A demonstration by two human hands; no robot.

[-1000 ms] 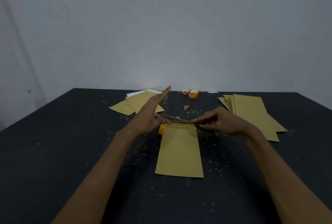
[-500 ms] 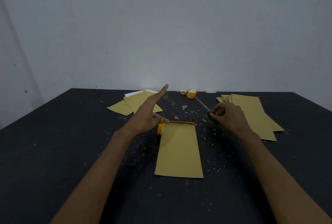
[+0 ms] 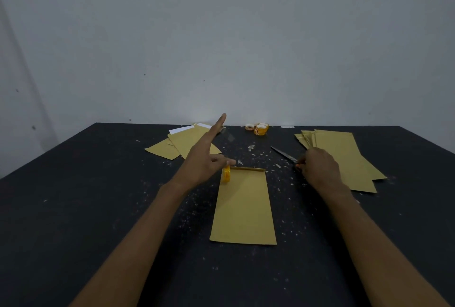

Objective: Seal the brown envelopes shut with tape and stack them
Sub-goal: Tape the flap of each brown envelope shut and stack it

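Black bench [image 3: 73, 208], grey wall, paper flecks everywhere. Brown envelope [image 3: 243, 208] lies flat at centre. Left hand [image 3: 206, 163] has its grip pinched on the tape roll [image 3: 226, 175] at the envelope's far-left corner (index finger sticks out straight). Right hand [image 3: 320, 168] has its grip curled round the scissors [image 3: 283, 154], beside the right envelope stack [image 3: 344, 156].

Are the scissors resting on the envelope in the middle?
No, the right hand grips the scissors off to the right of that envelope, clear of it.
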